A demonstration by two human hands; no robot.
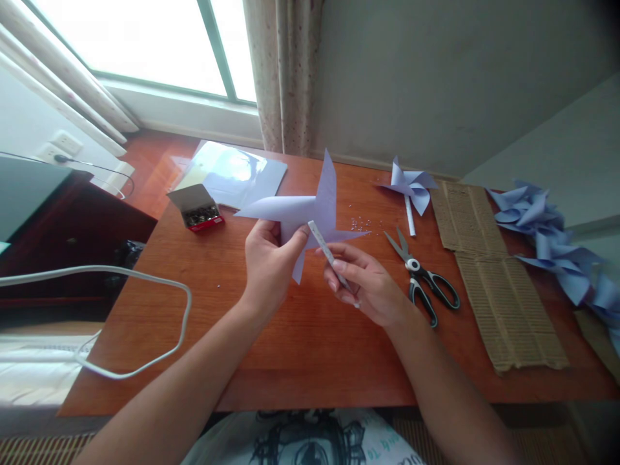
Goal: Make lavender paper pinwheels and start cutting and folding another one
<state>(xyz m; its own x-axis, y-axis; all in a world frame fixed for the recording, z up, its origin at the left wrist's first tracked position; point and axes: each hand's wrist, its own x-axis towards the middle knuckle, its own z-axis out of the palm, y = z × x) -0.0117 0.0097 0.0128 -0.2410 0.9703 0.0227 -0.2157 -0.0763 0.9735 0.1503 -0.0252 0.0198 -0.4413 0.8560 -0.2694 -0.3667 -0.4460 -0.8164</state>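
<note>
My left hand (272, 261) grips a pale purple paper pinwheel (300, 212) near its middle, thumb in front, with the pointed blades spreading out above the table. Between the fingers and thumb of my right hand (365, 281) is a thin white paper stick (324, 248). Its upper end reaches the left thumb and overlaps the pinwheel; whether the two are joined I cannot tell. On the table to the right lie scissors (413, 266) with black and white handles, blades parted. Small shiny bits (359, 224) are scattered just behind the pinwheel.
A pinwheel on a stick (411, 187) lies at the back. Corrugated cardboard (504, 303) and several more pinwheels (557, 239) are on the right. At the left stand an open red box of small metal pieces (201, 216), a clear plastic folder (237, 171) and a white cable (188, 310).
</note>
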